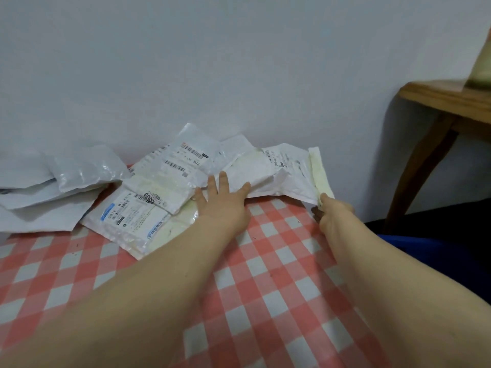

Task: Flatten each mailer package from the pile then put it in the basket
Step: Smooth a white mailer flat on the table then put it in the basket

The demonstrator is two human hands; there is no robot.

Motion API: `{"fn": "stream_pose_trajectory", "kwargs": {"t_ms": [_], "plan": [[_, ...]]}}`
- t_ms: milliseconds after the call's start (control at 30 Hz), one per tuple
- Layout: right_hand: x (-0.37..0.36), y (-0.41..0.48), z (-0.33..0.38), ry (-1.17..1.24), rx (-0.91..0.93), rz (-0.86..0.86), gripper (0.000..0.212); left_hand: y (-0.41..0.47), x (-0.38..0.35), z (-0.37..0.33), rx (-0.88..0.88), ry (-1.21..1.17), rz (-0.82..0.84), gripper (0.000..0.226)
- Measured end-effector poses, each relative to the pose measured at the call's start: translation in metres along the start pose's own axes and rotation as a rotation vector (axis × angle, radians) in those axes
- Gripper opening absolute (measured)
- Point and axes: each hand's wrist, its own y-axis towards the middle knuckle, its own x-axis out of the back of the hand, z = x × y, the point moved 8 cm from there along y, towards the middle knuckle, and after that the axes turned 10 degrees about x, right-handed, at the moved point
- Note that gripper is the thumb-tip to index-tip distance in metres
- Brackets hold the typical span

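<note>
The mailer point(268, 172) in work lies at the far right corner of the worktop point(265, 261), close against the wall point(239, 62). Its left end overlaps the pile point(148, 197), which spreads along the far edge. The mailer is crumpled and puffed along its middle, so it is not yet flat.

The left hand point(224, 201) rests on the near left part of the mailer, palm down, with its fingers straight and spread. Its grip is released: no finger curls round the plastic. The likely purpose is to pin that end to the worktop and press the air out.

The right hand point(333, 212) grasps the mailer's near right corner, just below the yellowish flap point(318, 168), with the grip pinched on the edge. The likely purpose is to pull the plastic taut against the pinned end so that the creases run out.

Both forearms reach forward over the checked cloth, nearly straight. The left comes in from the near left corner; the right runs along the right edge.

No basket can be identified. A blue object point(414, 245) shows beyond the right edge, below a wooden table point(451, 98), but what it is cannot be told.
</note>
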Motion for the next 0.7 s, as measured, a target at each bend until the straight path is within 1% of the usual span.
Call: {"fn": "stream_pose_trajectory", "kwargs": {"t_ms": [100,167,300,467,633,700], "plan": [[-0.006,-0.004,0.005,0.144,-0.027,0.070,0.021,0.001,-0.003,0.004,0.000,0.005,0.005,0.068],[-0.009,-0.010,0.012,0.187,-0.036,0.102,0.023,-0.001,-0.002,0.006,0.004,-0.004,0.009,0.068],[-0.005,-0.024,0.045,0.343,0.033,0.115,0.032,-0.013,0.003,0.001,-0.007,-0.014,0.041,0.067],[0.021,-0.042,0.096,0.362,0.187,0.044,0.021,-0.034,0.018,-0.013,-0.038,-0.003,0.067,0.068],[0.064,-0.061,0.136,0.293,0.304,-0.059,0.016,-0.060,0.041,-0.025,-0.060,-0.027,0.071,0.070],[0.083,-0.072,0.150,0.266,0.341,-0.083,0.011,-0.072,0.049,-0.029,-0.073,-0.042,0.068,0.072]]}}
